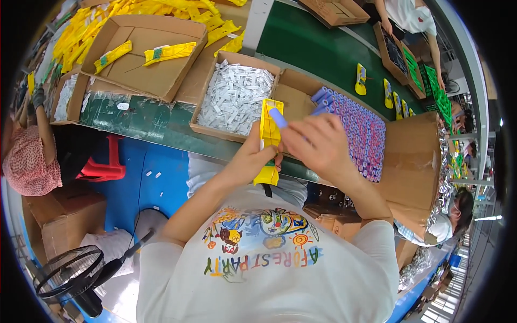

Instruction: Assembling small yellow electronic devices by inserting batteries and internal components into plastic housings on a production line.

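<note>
My left hand is closed around a long yellow plastic shell, held upright in front of my shirt. A bit of green and thin dark wire show inside the shell. In my right hand, slightly blurred, a purple cylindrical battery cell sticks out from the fingers over the shell's upper part. I cannot tell whether the cell touches the shell. Just beyond the left hand is a cardboard box of small white pieces. Beside the right hand, a carton holds many purple cells standing in rows.
A cardboard tray with two yellow shells stands at the back left, near a heap of yellow shells. Several yellow parts lie on the green belt. A fan stands at lower left. Other people work on both sides.
</note>
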A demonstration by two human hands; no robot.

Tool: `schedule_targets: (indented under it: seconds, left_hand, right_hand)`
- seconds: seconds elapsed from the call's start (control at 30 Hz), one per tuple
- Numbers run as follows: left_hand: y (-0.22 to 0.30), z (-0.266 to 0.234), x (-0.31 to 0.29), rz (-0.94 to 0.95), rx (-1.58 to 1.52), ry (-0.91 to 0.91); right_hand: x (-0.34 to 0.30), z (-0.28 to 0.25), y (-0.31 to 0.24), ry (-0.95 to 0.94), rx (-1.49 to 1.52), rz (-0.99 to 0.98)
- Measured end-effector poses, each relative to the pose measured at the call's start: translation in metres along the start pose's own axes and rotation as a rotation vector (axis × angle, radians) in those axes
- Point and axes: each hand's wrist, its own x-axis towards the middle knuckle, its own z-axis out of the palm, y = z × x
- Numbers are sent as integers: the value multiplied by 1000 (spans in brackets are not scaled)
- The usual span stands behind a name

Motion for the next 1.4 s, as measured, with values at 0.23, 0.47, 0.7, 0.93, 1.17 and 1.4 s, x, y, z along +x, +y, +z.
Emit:
schedule_targets:
  seconds: [0.23, 0.47, 0.7, 0.93, 1.17, 1.4]
  left_hand:
    - [2, -17, 0, 37, 9, 21]
    - [33, -43, -17, 6, -100, 34]
    - [41, -76, -34, 185, -272, 368]
    - [33, -63, -34, 153, -289, 353]
    - [29, -52, -26, 21, -316, 230]
    - [24, -52, -15, 157, 48, 208]
  right_hand:
    - [8, 19, 1, -45, 340, -78]
    - [34, 53, -18, -38, 270, -55]
    - [80, 135, 64, -532, 262, 109]
    - [83, 129, 65, -317, 678, 208]
    - [91, 103, 37, -173, 1431, 866]
    - [80, 98, 26, -144, 1010, 679]
